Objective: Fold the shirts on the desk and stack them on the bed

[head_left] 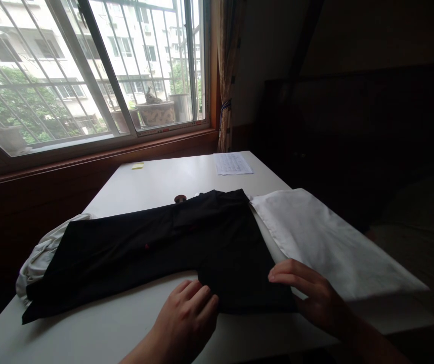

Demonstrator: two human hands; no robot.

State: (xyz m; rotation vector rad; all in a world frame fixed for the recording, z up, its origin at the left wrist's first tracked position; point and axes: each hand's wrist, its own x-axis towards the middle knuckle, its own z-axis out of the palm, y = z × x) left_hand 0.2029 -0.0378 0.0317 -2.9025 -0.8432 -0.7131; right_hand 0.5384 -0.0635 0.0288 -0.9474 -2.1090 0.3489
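A pair of black trousers (126, 250), apparently folded lengthwise, lies across the white table, its leg stretching left and its wider top part at the right. My left hand (190, 316) is closed at the near edge, beside the inner curve, with its curled fingers gripping the cloth. On the right, my right hand (311, 293) lies over the trousers' side edge; its fingers reach out onto the black cloth, and a gap shows between them and the thumb. The thumb tip is partly hidden near the corner. Small red marks (147, 246) dot the black fabric.
White cloth (315, 242) spreads over the right side of the table (156, 177). More bunched pale cloth (40, 260) hangs at the left edge. Behind the trousers stands a brown-topped spool (180, 198). Printed paper (233, 164) and a yellow note (137, 166) lie farther back, near a barred window (126, 65).
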